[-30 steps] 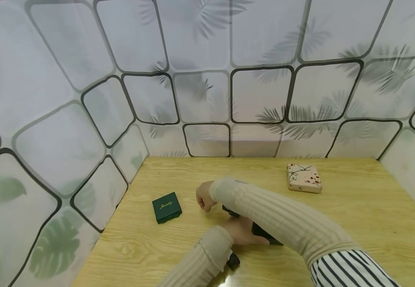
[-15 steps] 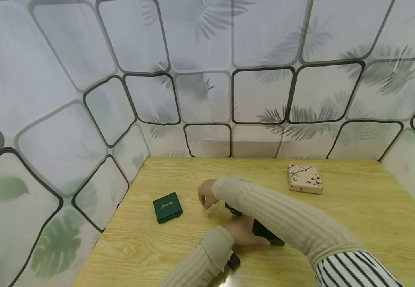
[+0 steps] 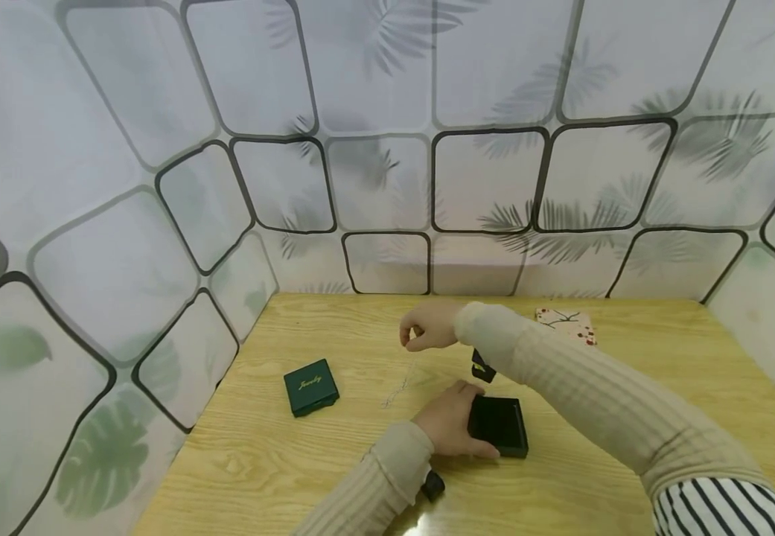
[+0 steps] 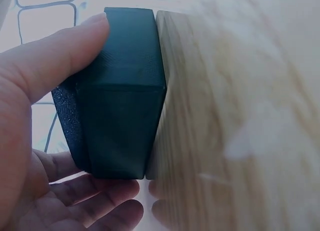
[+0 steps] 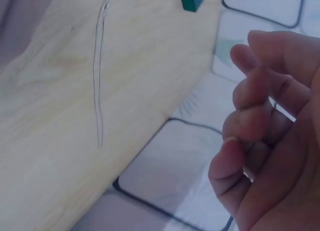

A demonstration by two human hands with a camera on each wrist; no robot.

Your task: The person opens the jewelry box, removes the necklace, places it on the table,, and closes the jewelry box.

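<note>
My left hand [image 3: 450, 420] grips a dark green box [image 3: 520, 439] with a black inside, which stands on the table. In the left wrist view the thumb lies on one side of the box [image 4: 122, 116], and the fingers are at its opposite side. My right hand [image 3: 430, 327] is raised over the table, its fingers loosely curled. Nothing shows between those fingers in the right wrist view, where the hand [image 5: 275, 121] is apart from everything. A thin silver necklace [image 3: 397, 392] lies stretched out on the table; its chain [image 5: 96, 76] forms a long narrow loop.
A closed green box [image 3: 312, 387] with gold "Jewelry" lettering sits on the left. Beyond the left hand is a small black piece [image 3: 483, 368] with a yellow spot, partly behind the right sleeve. A floral box [image 3: 564, 321] stands back right on the wooden table [image 3: 240, 461].
My right hand has risen away from the necklace, up and to the right, uncovering the chain, the black piece and the box's inside. The left hand keeps its place on the box.
</note>
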